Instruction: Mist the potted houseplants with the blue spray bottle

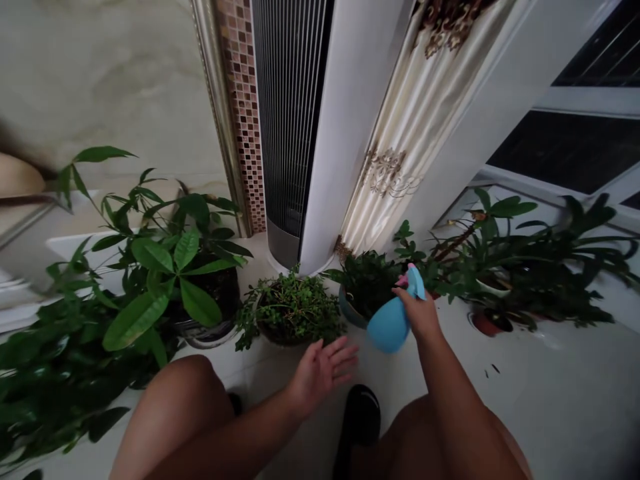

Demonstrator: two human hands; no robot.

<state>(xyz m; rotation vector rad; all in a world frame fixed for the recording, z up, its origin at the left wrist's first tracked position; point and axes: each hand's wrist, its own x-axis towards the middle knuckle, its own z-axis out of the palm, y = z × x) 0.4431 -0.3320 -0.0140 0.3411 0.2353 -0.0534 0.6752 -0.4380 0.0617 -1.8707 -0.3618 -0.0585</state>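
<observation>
A blue spray bottle (389, 325) with a pink part by its nozzle is gripped at the neck by my right hand (419, 308). It is tilted, its head pointing up and its round body hanging to the left, in front of a potted plant (370, 277) with dark leaves. My left hand (324, 373) is empty, palm turned up and fingers spread. Just beyond its fingertips sits a low bushy plant (297, 303) with small leaves in a round pot; I cannot tell whether the fingers touch it.
Large leafy plants (173, 273) crowd the left side. More potted plants (500, 267) line the window wall at right, one in a small red-brown pot (493, 322). A tall floor-standing air conditioner (295, 120) and a cream curtain (390, 160) stand behind. My shoe (363, 410) is on the pale floor.
</observation>
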